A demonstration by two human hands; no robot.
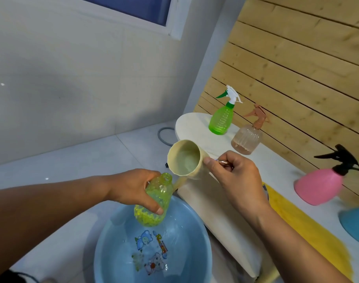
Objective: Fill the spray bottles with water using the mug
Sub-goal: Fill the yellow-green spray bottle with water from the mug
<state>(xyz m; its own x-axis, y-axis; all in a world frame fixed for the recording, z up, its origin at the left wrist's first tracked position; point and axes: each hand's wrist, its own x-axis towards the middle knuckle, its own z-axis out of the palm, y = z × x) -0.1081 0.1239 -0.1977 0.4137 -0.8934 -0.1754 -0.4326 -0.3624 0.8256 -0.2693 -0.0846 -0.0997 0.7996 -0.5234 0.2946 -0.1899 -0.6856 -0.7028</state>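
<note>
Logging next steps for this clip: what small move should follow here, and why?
Probably shift the mug's lip over the yellow bottle's open neck before tipping further. The right hand holds the mug tilted beside the neck, not above it, while the left hand holds the capless bottle over the blue basin.

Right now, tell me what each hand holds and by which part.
The left hand grips the capless yellow-green bottle around its body. The right hand holds the cream mug by its handle.
</note>
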